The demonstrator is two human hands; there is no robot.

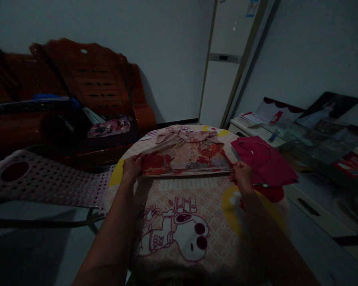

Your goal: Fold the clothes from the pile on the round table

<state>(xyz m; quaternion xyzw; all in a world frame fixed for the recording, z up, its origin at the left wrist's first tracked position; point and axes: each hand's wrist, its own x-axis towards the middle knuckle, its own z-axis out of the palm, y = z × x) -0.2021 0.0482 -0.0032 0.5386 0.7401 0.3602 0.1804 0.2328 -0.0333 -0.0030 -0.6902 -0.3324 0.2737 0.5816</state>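
Observation:
A patterned garment (186,155) in beige and rusty red spans the space between my two hands over the round table, its near edge pulled straight. My left hand (132,167) grips its left corner with closed fingers. At the opposite corner, my right hand (241,173) pinches the cloth. The garment's far part lies bunched on the tabletop. Beneath it spreads a tablecloth (179,238) with a cartoon dog in sunglasses. Just beyond my right hand rests a folded magenta shirt (262,159), near the table's right edge.
A woven chair (62,178) stands left of the table, with a carved wooden sofa (92,79) behind it holding a crumpled cloth (110,127). To the right is a glass-topped cabinet (310,151) with papers and a photo. A tall white air conditioner (223,79) stands at the back.

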